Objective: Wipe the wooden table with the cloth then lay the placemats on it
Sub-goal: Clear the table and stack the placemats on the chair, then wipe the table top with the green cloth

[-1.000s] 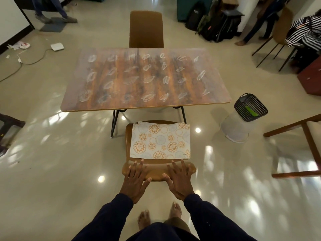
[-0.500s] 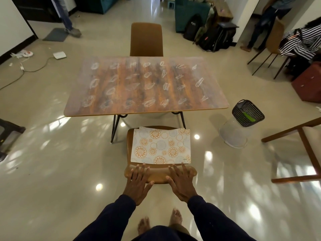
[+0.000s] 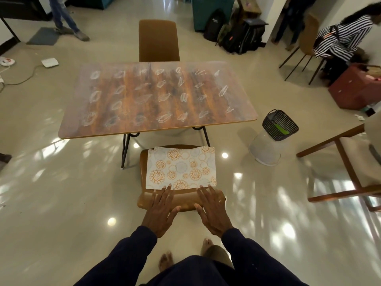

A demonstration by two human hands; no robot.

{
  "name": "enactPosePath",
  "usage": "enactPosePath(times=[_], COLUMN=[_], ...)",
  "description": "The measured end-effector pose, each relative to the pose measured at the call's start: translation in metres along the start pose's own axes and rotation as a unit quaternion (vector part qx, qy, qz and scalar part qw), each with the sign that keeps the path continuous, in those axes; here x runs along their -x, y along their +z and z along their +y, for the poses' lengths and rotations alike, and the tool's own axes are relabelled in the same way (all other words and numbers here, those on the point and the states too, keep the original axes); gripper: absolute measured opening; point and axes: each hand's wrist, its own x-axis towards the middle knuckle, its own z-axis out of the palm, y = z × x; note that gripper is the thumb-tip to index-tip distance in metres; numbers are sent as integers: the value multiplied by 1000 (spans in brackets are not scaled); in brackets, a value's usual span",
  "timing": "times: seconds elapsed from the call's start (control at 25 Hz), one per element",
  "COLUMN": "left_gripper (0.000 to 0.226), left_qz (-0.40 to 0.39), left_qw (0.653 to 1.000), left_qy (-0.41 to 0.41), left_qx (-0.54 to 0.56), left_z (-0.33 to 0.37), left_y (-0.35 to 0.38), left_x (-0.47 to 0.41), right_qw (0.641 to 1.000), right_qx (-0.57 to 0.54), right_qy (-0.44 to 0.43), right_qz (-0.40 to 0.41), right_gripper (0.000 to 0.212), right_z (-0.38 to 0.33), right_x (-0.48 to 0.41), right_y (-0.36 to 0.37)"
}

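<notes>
Evidently left grip [image 3: 161,211] and right grip [image 3: 213,211] lie open, fingers straight, by floral rectangular placemats [image 3: 181,168].

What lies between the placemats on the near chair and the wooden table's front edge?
Head view: between the placemats and the wooden table show chair rim, shiny floor and the table's black legs.

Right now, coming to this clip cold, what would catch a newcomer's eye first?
The wooden table at centre, covered in white scribbled loops, stands out first. Nearer the camera, orange-patterned placemats lie on a chair, with the left hand and right hand spread open at its near edge.
</notes>
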Motion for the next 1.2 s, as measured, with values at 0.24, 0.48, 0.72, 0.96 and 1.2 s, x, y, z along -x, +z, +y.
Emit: enactPosePath(times=[0.24,0.48,0.72,0.96,1.2], left_gripper=[64,67,68,67,63], left_qz=[-17,-55,-24,-26,-22], left_qw=[999,997,999,997,992], left_qy=[41,48,32,67,109], left_qx=[-9,-4,19,27,52], left_z=[51,127,222,283,317], left_y=[5,20,43,60,81], left_x=[-52,-151,-238,-327,-454], right_qw=[1000,998,999,997,993], right_qx=[-9,-36,-25,-12,-24], right_qy=[20,41,39,59,87], right_qz=[2,10,24,46,70], right_gripper=[62,79,72,64,60], right_z=[66,185,300,394,485], right_x=[-5,-22,-31,-53,-106], right_y=[-19,-60,-114,-146,-179])
